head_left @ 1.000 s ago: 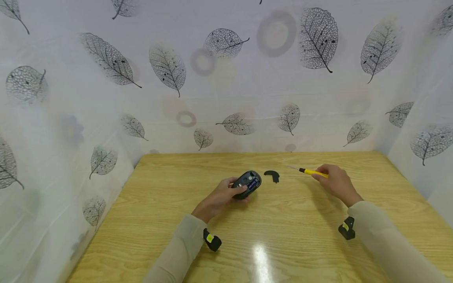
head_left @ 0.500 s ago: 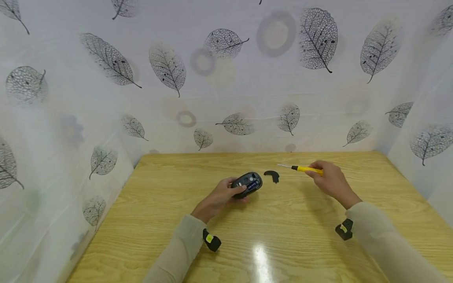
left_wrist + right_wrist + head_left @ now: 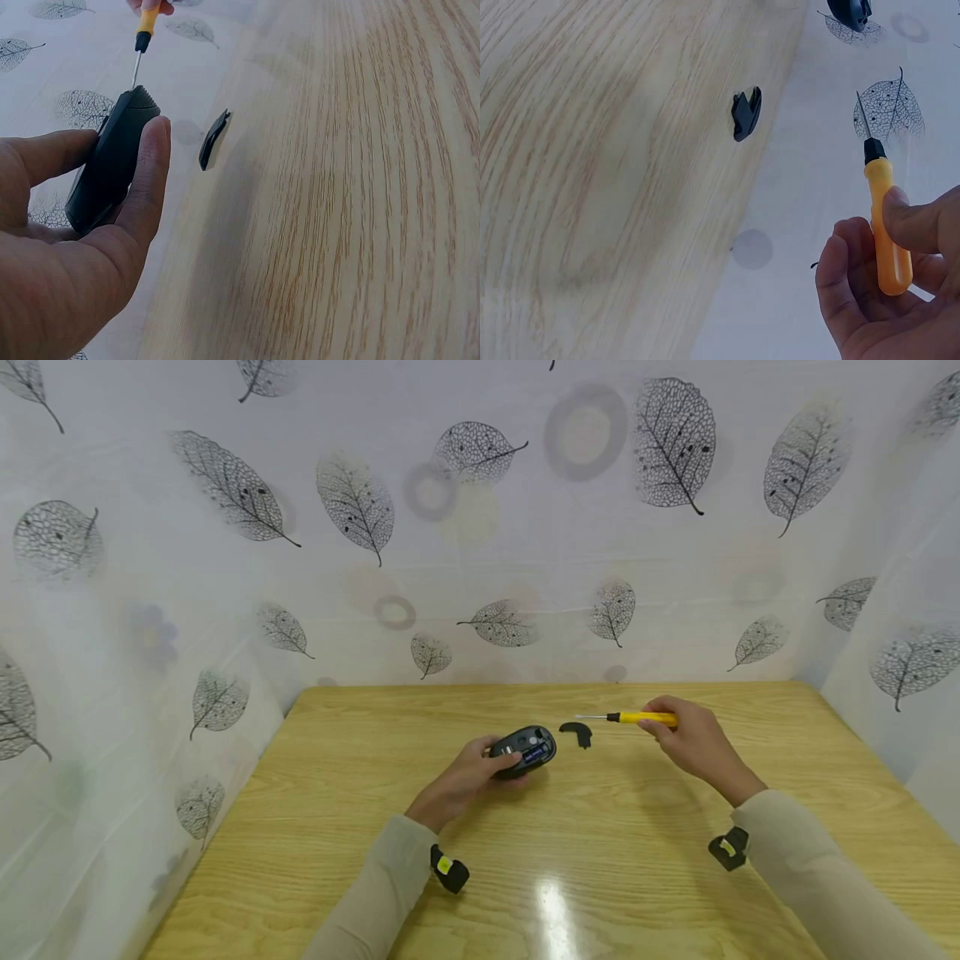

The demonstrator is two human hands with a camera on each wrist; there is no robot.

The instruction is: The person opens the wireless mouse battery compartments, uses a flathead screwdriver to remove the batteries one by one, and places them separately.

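Note:
My left hand (image 3: 468, 774) grips a black computer mouse (image 3: 534, 745) by its edges, underside turned up, thumb lying over it. A battery (image 3: 536, 753) with a dark blue wrapper shows in its uncovered compartment. My right hand (image 3: 693, 739) holds a yellow-handled screwdriver (image 3: 647, 718) between thumb and fingers, as the right wrist view also shows its handle (image 3: 889, 232). The metal shaft points left toward the mouse, with a gap between tip and mouse in the head view. Just right of the mouse, a curved black battery cover (image 3: 579, 732) lies on the table, below the screwdriver's shaft.
The wood-grain table (image 3: 337, 860) ends at a pale curtain (image 3: 525, 552) printed with leaves, which also closes in both sides. A black wrist camera (image 3: 450, 869) sits on the left sleeve, another wrist camera (image 3: 729, 848) on the right one.
My right hand has brought the screwdriver leftward, its tip now above the battery cover and its shaft nearly level. The left hand and mouse have barely moved.

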